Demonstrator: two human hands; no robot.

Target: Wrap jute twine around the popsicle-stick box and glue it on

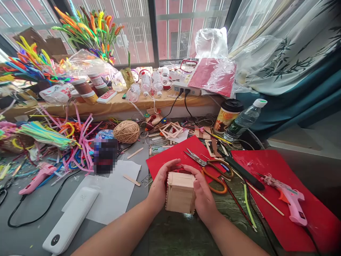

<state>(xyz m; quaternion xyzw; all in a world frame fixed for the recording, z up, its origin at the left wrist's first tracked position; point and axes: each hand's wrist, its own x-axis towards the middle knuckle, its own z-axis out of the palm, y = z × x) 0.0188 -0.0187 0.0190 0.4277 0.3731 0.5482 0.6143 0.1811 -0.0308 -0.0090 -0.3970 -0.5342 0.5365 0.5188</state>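
The small wooden box (180,195) is between the two hands, above or on the dark green part of the desk (170,236); whether it touches there, I cannot tell. From the left hand (160,186) the box lies at three o'clock, from the right hand (205,200) at nine o'clock, and neither hand is clearly nearer. Each grip is half curled, opened about as wide as the box side, and has hold of it. The fingertips come close together at its twelve o'clock. The box looks almost cubic, so no long axis is evident.
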